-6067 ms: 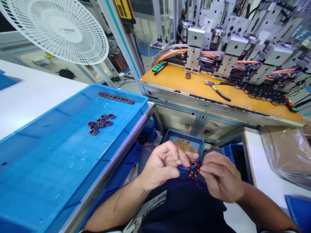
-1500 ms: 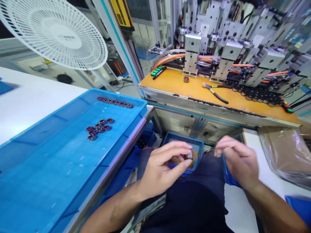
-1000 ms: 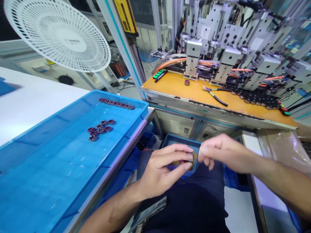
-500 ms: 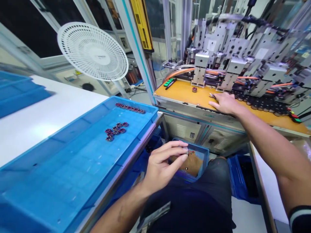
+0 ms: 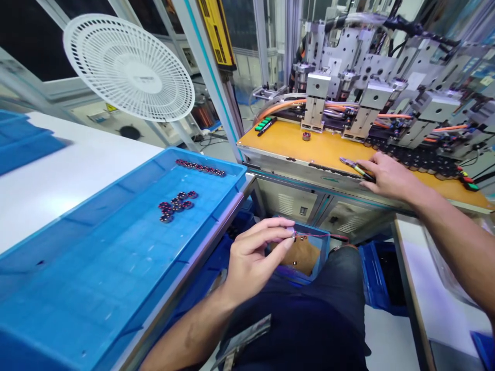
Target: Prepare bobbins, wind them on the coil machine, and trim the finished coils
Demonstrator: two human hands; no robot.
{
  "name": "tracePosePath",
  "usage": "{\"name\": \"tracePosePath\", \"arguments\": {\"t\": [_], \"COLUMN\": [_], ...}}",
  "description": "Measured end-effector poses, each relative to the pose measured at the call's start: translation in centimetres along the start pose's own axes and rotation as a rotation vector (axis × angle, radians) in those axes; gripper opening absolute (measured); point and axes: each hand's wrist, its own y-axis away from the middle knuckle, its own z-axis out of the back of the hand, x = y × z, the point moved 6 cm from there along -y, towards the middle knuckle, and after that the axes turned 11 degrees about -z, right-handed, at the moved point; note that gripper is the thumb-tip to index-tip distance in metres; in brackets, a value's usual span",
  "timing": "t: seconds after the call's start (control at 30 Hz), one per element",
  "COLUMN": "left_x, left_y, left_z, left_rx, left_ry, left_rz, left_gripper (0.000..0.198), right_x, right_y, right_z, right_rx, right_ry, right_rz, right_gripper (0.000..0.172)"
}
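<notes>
My left hand (image 5: 257,255) is held over the floor bin, its thumb and fingers pinching a small part (image 5: 291,232). Thin red wires (image 5: 315,235) trail from that part to the right; the fingers cover most of it. At the front of the orange bench top, my right hand (image 5: 390,175) has its thumb and forefinger around the handle end of a pair of pliers (image 5: 350,163). The jaws point left, away from the hand. Beyond them on the bench stands one small round copper-wound core (image 5: 307,136).
A blue tray (image 5: 127,268) on the left holds a row and a loose cluster of wound cores (image 5: 177,204). Machine heads (image 5: 317,98) line the bench's back, with dark round parts (image 5: 417,159) at right. A fan (image 5: 133,69), marker (image 5: 266,127) and floor bin (image 5: 325,257) are around.
My right hand has moved right and towards me, the pliers with it, and more of the pliers shows. Red wires now show stretching from the part in my left hand. The view has shifted slightly.
</notes>
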Motion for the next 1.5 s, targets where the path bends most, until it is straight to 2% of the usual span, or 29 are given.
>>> {"name": "tracePosePath", "arguments": {"t": [0.07, 0.1, 0.17, 0.27, 0.33, 0.37, 0.43, 0.5, 0.63, 0.77, 0.97, 1.2, 1.37, 1.43, 1.5], "left_x": [-0.1, -0.1, -0.2, -0.2, -0.1, -0.1, -0.1, -0.1, -0.2, -0.1, 0.0, 0.1, 0.1, 0.1, 0.1], "left_y": [0.0, 0.0, -0.1, -0.1, -0.1, -0.1, -0.1, -0.1, 0.0, 0.1, 0.3, 0.1, 0.4, 0.4, 0.4], "left_z": [0.2, 0.4, 0.7, 1.0, 1.0, 0.9, 0.6, 0.3, 0.0, 0.0, 0.1, 0.0, -0.1, -0.1, -0.1], "left_rx": [-0.007, -0.011, -0.022, -0.020, -0.006, 0.003, 0.019, 0.028, 0.039, 0.054, 0.055, 0.060, 0.065, 0.067, 0.072], "left_ry": [-0.013, -0.020, -0.036, -0.060, -0.076, -0.082, -0.088, -0.085, -0.067, -0.057, -0.063, -0.057, -0.044, -0.037, -0.034], "left_rz": [-0.005, -0.009, -0.023, -0.054, -0.068, -0.072, -0.078, -0.083, -0.086, -0.086, -0.083, -0.089, -0.081, -0.080, -0.091], "left_gripper": [0.017, 0.018, 0.019, 0.020, 0.022, 0.023, 0.025, 0.027, 0.029, 0.032, 0.032, 0.030, 0.030, 0.030, 0.029], "right_x": [1.7, 2.9, 5.8, 11.7, 15.3, 16.7, 18.6, 19.4, 19.4, 19.6, 20.1, 19.9, 19.8, 19.9, 19.8], "right_y": [2.0, 3.4, 6.6, 11.9, 14.9, 16.1, 17.4, 17.8, 17.1, 16.4, 15.6, 15.5, 15.6, 15.5, 15.5], "right_z": [0.8, 1.0, 0.4, -2.8, -4.4, -4.7, -4.5, -3.5, -1.5, -1.5, -1.3, -1.4, -1.4, -1.5, -1.8], "right_rx": [-0.048, -0.064, -0.006, 0.340, 0.533, 0.600, 0.649, 0.589, 0.415, 0.429, 0.411, 0.373, 0.339, 0.371, 0.456], "right_ry": [-0.176, -0.336, -0.743, -1.251, -1.503, -1.597, -1.709, -1.729, -1.720, -1.659, -1.703, -1.650, -1.601, -1.608, -1.617], "right_rz": [-0.025, -0.049, -0.124, -0.203, -0.205, -0.198, -0.147, -0.068, 0.045, 0.031, 0.029, 0.003, -0.030, -0.077, -0.161], "right_gripper": [0.047, 0.044, 0.042, 0.033, 0.039, 0.045, 0.054, 0.057, 0.065, 0.071, 0.068, 0.054, 0.028, 0.019, 0.011]}}
